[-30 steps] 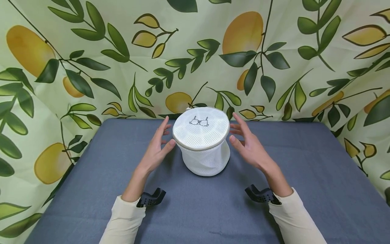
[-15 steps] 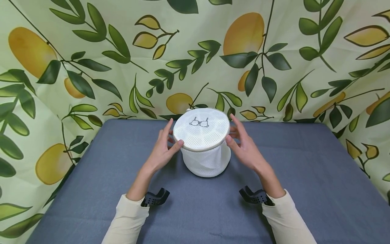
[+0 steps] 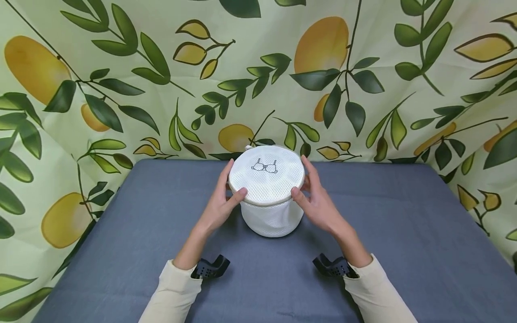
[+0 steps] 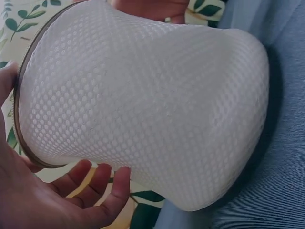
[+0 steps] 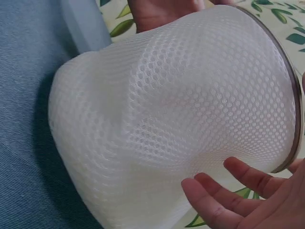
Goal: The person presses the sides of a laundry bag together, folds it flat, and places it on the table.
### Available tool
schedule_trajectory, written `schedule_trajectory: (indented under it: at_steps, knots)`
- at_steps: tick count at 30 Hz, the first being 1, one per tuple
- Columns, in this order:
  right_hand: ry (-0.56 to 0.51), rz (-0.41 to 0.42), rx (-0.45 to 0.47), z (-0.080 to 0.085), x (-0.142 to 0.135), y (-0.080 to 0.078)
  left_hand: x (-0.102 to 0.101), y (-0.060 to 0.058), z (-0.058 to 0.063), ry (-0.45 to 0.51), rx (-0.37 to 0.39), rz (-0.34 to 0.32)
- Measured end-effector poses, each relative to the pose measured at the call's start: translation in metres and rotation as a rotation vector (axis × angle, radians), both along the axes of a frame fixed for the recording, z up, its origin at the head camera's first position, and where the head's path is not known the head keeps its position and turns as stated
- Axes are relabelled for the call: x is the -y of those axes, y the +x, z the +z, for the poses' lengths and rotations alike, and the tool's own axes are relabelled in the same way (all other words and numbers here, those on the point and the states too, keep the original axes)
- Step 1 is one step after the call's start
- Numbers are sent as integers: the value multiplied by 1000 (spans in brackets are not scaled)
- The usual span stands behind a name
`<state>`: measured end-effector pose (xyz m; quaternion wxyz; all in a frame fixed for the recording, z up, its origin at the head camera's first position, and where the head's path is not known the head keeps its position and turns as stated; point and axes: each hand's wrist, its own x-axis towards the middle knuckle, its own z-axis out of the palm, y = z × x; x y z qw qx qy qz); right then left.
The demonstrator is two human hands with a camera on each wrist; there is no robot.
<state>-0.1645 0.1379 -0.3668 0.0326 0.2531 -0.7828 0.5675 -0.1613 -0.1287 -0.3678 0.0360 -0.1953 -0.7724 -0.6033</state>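
Observation:
A white mesh laundry bag (image 3: 271, 220), round and upright, stands on the dark blue cloth. A line drawing of a bra (image 3: 264, 166) marks its flat top, and a beige zipper (image 4: 24, 133) runs round the rim. My left hand (image 3: 218, 204) holds the left side of that rim, thumb on the top edge and fingers down along the mesh. Opposite it, my right hand (image 3: 319, 202) grips the right side in the same way. Both wrist views show fingertips against or close to the mesh wall (image 5: 190, 109). Whatever the bag may contain cannot be made out.
Dark blue cloth (image 3: 383, 224) covers the table. Behind and at the sides hangs a pale curtain (image 3: 258, 80) printed with leaves and yellow fruit. A black wrist mount (image 3: 211, 266) sits at my left cuff and another black mount (image 3: 331, 265) at my right.
Both hands have moved inward from beside the bag, and now hold its rim with the thumbs on the top edge. The top has tipped slightly toward me.

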Motion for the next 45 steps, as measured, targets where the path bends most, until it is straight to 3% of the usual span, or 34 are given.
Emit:
schedule_trajectory:
  at_steps: [7,17,28,33,45]
  knots:
    - [-48,52,-52,-5,1,-2,-4,2,-3,37,-24,-23]
    - [-125,92,51,-3,0,0,-8,2,-2,73,-1,-76]
    - [-168,97,66,-5,7,2,-15,2,-4,111,-4,-75]
    - [-157,62,78,-6,9,2,-16,1,-7,146,-10,-89]
    - [-186,56,80,-14,15,2,-17,2,-9,149,2,-108]
